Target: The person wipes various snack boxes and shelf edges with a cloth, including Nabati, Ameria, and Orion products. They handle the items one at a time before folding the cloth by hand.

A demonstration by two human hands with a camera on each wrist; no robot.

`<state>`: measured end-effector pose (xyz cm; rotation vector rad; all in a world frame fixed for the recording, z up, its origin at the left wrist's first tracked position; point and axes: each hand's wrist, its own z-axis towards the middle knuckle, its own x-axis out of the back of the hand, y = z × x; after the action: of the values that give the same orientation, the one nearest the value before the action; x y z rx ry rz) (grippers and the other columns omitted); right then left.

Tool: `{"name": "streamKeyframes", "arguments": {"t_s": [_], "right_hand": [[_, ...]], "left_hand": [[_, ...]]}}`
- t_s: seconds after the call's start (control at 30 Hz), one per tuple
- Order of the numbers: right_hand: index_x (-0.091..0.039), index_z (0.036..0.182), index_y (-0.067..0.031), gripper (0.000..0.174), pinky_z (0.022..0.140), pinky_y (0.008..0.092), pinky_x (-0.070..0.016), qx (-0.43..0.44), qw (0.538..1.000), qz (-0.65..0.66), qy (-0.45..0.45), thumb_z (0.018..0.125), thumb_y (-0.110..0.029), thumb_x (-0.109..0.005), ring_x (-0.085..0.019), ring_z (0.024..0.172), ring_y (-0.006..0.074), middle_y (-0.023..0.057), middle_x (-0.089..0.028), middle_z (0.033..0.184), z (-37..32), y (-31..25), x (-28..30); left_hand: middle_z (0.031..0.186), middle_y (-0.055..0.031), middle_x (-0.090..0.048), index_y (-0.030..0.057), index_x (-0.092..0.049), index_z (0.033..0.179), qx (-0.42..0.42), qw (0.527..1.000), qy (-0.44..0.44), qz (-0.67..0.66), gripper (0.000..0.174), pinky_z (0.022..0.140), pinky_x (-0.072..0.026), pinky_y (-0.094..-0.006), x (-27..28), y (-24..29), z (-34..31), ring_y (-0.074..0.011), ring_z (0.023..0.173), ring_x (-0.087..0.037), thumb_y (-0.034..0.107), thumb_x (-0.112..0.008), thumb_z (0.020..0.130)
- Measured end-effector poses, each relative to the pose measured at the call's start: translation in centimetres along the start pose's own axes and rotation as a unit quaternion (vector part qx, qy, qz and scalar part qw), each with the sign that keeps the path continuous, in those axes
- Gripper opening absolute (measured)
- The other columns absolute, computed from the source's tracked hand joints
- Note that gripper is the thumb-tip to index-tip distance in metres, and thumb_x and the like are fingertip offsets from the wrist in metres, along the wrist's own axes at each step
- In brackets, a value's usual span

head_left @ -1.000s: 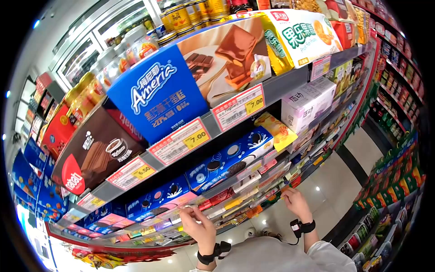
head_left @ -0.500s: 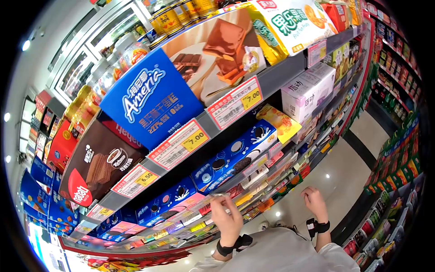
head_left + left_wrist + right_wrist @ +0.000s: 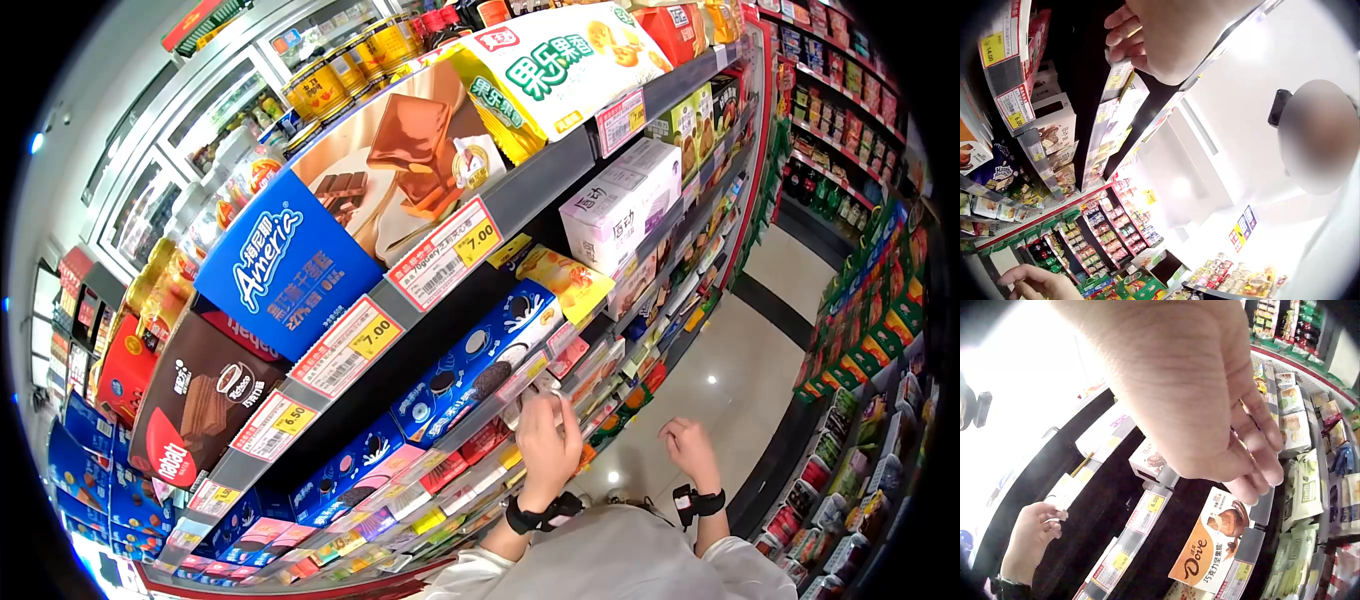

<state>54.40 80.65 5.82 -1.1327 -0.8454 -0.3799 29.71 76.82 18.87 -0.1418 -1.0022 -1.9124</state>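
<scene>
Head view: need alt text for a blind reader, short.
A person's left hand pinches a price label at the edge of a shop shelf, just below blue cookie boxes. Their right hand hovers loosely curled over the aisle floor. Snack boxes and yellow price tags fill the shelves above.

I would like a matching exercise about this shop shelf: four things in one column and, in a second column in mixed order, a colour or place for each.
1 Ameria box
2 Dove box
3 left hand
4 6.50 price tag

A orange and white
B holds a white label
C blue
D under the brown wafer box

Pairs: 1-C, 2-A, 3-B, 4-D
</scene>
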Motion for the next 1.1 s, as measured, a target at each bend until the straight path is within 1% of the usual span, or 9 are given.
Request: {"name": "streamKeyframes", "arguments": {"t_s": [0.1,0.3,0.37,0.43,0.5,0.53,0.63,0.77,1.1], "right_hand": [[-0.064,0.081,-0.004,0.011,0.078,0.0437,-0.048,-0.02,0.999,0.028,0.004,0.077,0.001,-0.055,-0.059,0.083,0.0353,0.0138,-0.063,0.086,0.3,0.9,0.0],[-0.063,0.079,-0.0002,0.01,0.077,0.0442,-0.0481,0.032,0.999,0.008,-0.006,0.076,-0.003,-0.055,-0.059,0.083,0.0373,0.0181,-0.06,0.079,2.0,1.0,-3.1],[-0.061,0.076,-0.0021,0.005,0.077,0.0422,-0.048,0.053,0.996,-0.026,-0.067,0.075,-0.004,-0.056,-0.06,0.082,0.0341,0.015,-0.06,0.078,3.6,-2.3,-1.8],[-0.06,0.074,-0.0028,0.003,0.078,0.0421,-0.0481,0.103,0.993,0.017,-0.055,0.074,-0.003,-0.056,-0.06,0.081,0.0337,0.0134,-0.06,0.08,4.4,-3.9,-2.7],[-0.06,0.073,-0.0035,0.003,0.078,0.042,-0.0484,0.145,0.987,0.022,-0.069,0.074,-0.003,-0.058,-0.061,0.081,0.0328,0.0127,-0.061,0.082,5.3,-4.1,-4.7],[-0.061,0.075,-0.0045,0.003,0.078,0.0422,-0.0486,0.189,0.98,0.037,-0.043,0.076,-0.005,-0.059,-0.061,0.081,0.0324,0.0117,-0.062,0.083,5.5,-4.6,-5.1],[-0.063,0.078,-0.006,0.004,0.079,0.0415,-0.0485,0.184,0.974,0.026,-0.13,0.078,-0.006,-0.059,-0.061,0.083,0.0321,0.0106,-0.062,0.084,6.6,-5.6,-6.4],[-0.064,0.079,-0.008,0.005,0.082,0.041,-0.047,0.199,0.969,0.005,-0.147,0.079,-0.007,-0.059,-0.061,0.085,0.0308,0.0093,-0.062,0.085,7.2,-5.8,-7.6],[-0.06,0.073,-0.0044,0.005,0.079,0.0428,-0.0465,0.14,0.988,0.04,-0.057,0.071,0.0,-0.058,-0.059,0.081,0.0319,0.0124,-0.062,0.083,5.0,-3.0,-6.4]], "left_hand": [[0.078,-0.0157,-0.055,-0.0009,-0.052,0.083,-0.022,0.999,0.035,-0.025,0.012,0.058,-0.0414,-0.0373,1.1,0.2,-1.9,-0.0304,0.067,-0.054,-0.003,-0.063,0.082],[0.083,-0.0159,-0.058,0.0011,-0.054,0.089,-0.1,0.952,0.163,0.238,0.013,0.065,-0.0442,-0.0417,9.8,-2.7,-6.5,-0.0345,0.073,-0.057,-0.001,-0.063,0.079],[0.084,-0.0145,-0.058,-0.0016,-0.053,0.092,-0.036,0.936,0.212,0.28,0.01,0.069,-0.0431,-0.0411,12.5,-3.5,-8.3,-0.0315,0.075,-0.056,0.001,-0.06,0.084],[0.084,-0.0134,-0.055,-0.0042,-0.051,0.094,0.065,0.917,0.258,0.298,0.009,0.073,-0.0413,-0.0391,14.2,-3.4,-9.6,-0.0274,0.075,-0.052,0.001,-0.056,0.089],[0.084,-0.0134,-0.053,-0.0048,-0.049,0.093,0.086,0.881,0.313,0.343,0.008,0.075,-0.0406,-0.0381,15.0,-2.4,-9.3,-0.0261,0.074,-0.049,0.001,-0.054,0.091],[0.083,-0.0131,-0.052,-0.0042,-0.048,0.092,0.097,0.879,0.315,0.345,0.009,0.075,-0.0408,-0.0384,15.7,-2.3,-9.5,-0.0256,0.075,-0.05,0.002,-0.055,0.091],[0.083,-0.0129,-0.052,-0.0033,-0.047,0.09,0.13,0.87,0.307,0.363,0.009,0.075,-0.041,-0.0384,17.0,-2.5,-10.1,-0.026,0.077,-0.05,0.002,-0.055,0.091],[0.077,-0.0112,-0.046,-0.0013,-0.044,0.084,0.138,0.86,0.296,0.393,0.011,0.07,-0.0396,-0.037,17.9,-3.3,-10.0,-0.0256,0.071,-0.047,-0.001,-0.054,0.089],[0.069,-0.0105,-0.047,0.0004,-0.046,0.075,0.118,0.902,0.271,0.314,0.015,0.057,-0.036,-0.0355,14.1,-4.0,-7.3,-0.0231,0.06,-0.046,-0.001,-0.059,0.083]]}}
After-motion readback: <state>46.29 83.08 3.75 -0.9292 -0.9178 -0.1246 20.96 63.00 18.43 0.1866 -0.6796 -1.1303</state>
